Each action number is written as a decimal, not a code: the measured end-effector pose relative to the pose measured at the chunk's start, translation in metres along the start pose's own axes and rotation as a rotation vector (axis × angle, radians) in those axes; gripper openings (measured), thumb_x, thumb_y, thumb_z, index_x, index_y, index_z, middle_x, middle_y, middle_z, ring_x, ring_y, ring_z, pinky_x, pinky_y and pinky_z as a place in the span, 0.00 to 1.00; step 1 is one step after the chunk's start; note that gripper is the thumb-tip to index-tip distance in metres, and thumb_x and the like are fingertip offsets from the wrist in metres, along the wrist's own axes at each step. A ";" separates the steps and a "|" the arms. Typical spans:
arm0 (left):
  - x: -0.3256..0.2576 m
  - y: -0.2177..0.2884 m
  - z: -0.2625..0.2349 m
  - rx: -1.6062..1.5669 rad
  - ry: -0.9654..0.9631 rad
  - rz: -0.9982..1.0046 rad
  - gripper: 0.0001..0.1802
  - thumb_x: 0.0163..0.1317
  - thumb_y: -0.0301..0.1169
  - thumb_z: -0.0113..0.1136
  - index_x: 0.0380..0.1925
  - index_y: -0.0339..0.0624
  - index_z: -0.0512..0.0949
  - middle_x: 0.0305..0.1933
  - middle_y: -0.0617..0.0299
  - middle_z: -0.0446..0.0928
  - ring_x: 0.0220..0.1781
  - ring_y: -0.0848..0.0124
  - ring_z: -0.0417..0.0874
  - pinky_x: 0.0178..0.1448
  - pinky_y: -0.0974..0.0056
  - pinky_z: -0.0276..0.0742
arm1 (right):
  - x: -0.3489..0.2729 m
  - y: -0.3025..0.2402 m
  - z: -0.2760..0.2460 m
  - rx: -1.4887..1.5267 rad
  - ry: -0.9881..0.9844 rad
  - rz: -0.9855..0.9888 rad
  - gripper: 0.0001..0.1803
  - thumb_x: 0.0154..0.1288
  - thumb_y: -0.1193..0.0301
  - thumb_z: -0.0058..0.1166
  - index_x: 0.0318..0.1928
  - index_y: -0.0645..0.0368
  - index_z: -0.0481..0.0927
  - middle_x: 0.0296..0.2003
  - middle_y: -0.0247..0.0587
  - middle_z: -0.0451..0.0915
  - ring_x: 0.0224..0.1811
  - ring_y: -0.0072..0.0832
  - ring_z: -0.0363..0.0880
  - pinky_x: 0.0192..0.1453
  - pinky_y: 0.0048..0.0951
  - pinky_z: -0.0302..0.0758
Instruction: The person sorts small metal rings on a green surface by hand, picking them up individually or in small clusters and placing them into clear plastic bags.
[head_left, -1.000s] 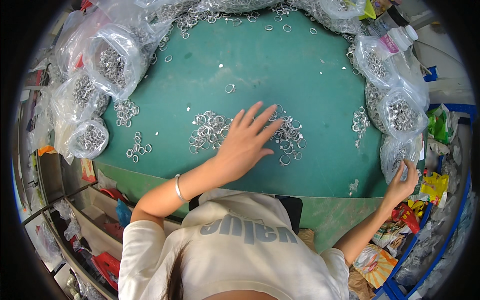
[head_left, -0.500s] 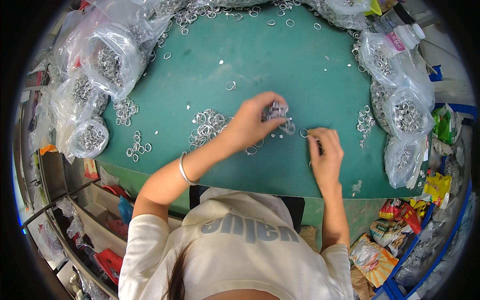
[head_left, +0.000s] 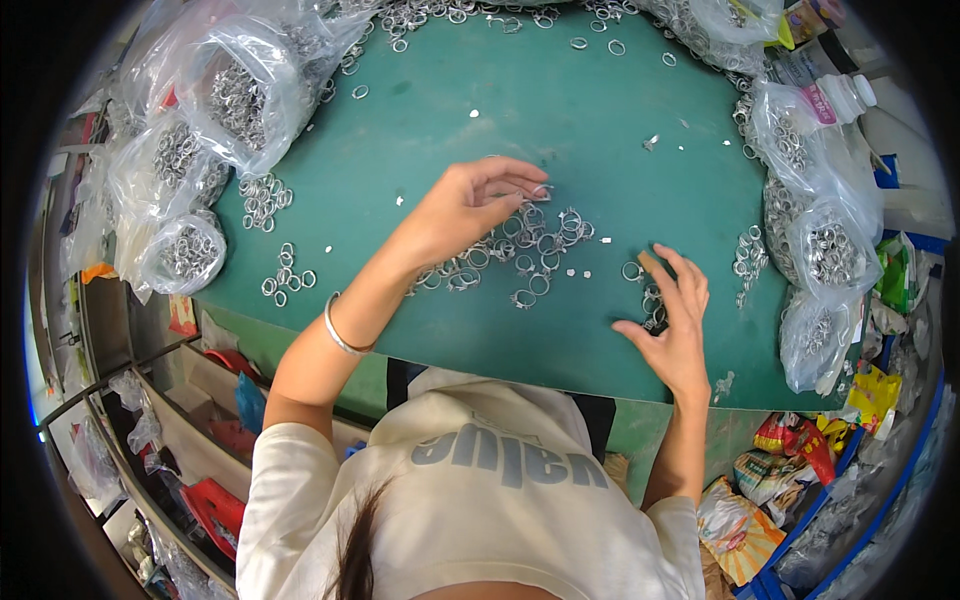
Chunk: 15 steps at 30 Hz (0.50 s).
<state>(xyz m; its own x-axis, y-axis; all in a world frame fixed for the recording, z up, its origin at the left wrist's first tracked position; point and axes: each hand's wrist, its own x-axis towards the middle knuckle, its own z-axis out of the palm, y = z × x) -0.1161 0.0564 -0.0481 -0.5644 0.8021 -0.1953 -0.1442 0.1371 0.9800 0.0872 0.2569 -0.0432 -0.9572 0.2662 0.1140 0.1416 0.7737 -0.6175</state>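
Note:
Silver-coloured rings lie in a loose pile (head_left: 535,245) on the green tabletop, spread out below and to the right of my left hand (head_left: 478,205). The fingers of that hand are bent together, with a ring (head_left: 541,192) at their tips. My right hand (head_left: 680,325) rests to the right of the pile, thumb and fingers spread apart. A few rings (head_left: 653,305) lie under its palm, partly hidden by the fingers. One single ring (head_left: 632,271) sits just beside its index finger.
Clear plastic bags full of rings (head_left: 235,105) line the left edge, and more bags (head_left: 828,250) line the right. Small ring groups lie at left (head_left: 265,200) and right (head_left: 749,255). A white bottle (head_left: 848,97) stands far right. White scraps dot the green table (head_left: 440,340).
My left hand has let go of a bunch of rings, which now lie spread on the table, and has moved left. My right hand's fingers have opened over rings.

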 end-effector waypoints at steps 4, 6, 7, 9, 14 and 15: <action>-0.013 0.004 -0.003 0.254 0.119 0.039 0.20 0.61 0.15 0.51 0.54 0.32 0.72 0.52 0.56 0.79 0.56 0.66 0.79 0.57 0.68 0.73 | -0.003 0.009 0.009 -0.043 -0.023 -0.100 0.28 0.41 0.66 0.71 0.48 0.57 0.80 0.56 0.39 0.72 0.62 0.44 0.64 0.64 0.43 0.58; -0.021 0.010 -0.004 0.486 0.142 0.073 0.20 0.60 0.16 0.52 0.54 0.35 0.72 0.51 0.56 0.79 0.54 0.64 0.80 0.55 0.68 0.74 | 0.007 0.015 0.005 -0.005 0.008 -0.154 0.27 0.43 0.67 0.70 0.48 0.57 0.79 0.55 0.40 0.73 0.63 0.43 0.65 0.63 0.41 0.60; -0.023 0.009 -0.004 0.557 0.177 0.064 0.20 0.60 0.17 0.53 0.54 0.37 0.73 0.52 0.55 0.78 0.56 0.62 0.78 0.56 0.66 0.73 | 0.019 0.016 0.004 0.007 0.029 -0.147 0.27 0.46 0.68 0.68 0.51 0.57 0.78 0.57 0.42 0.73 0.65 0.44 0.64 0.65 0.42 0.59; -0.026 0.008 -0.002 0.692 0.243 0.043 0.20 0.59 0.19 0.55 0.54 0.40 0.74 0.55 0.54 0.76 0.59 0.59 0.76 0.58 0.62 0.72 | 0.058 0.020 0.006 0.089 0.043 -0.189 0.30 0.52 0.67 0.65 0.57 0.56 0.75 0.61 0.46 0.70 0.68 0.46 0.61 0.69 0.42 0.57; -0.020 -0.004 0.009 1.044 0.082 0.340 0.19 0.59 0.23 0.58 0.52 0.42 0.75 0.62 0.54 0.70 0.69 0.56 0.63 0.69 0.49 0.59 | 0.155 0.057 0.012 -0.213 0.140 -0.172 0.28 0.66 0.57 0.51 0.63 0.57 0.68 0.67 0.50 0.61 0.71 0.48 0.55 0.73 0.44 0.52; -0.021 -0.005 0.010 1.107 0.025 0.331 0.19 0.59 0.24 0.58 0.52 0.42 0.76 0.63 0.55 0.69 0.71 0.56 0.60 0.71 0.46 0.56 | 0.152 0.064 0.013 -0.179 0.087 -0.147 0.28 0.67 0.58 0.50 0.63 0.58 0.68 0.67 0.51 0.61 0.71 0.47 0.54 0.73 0.43 0.51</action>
<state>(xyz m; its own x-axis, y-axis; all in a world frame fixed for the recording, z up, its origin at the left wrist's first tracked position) -0.0956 0.0442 -0.0484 -0.4596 0.8837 0.0891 0.7980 0.3668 0.4782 -0.0527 0.3393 -0.0753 -0.9465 0.1856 0.2641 0.0522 0.8954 -0.4423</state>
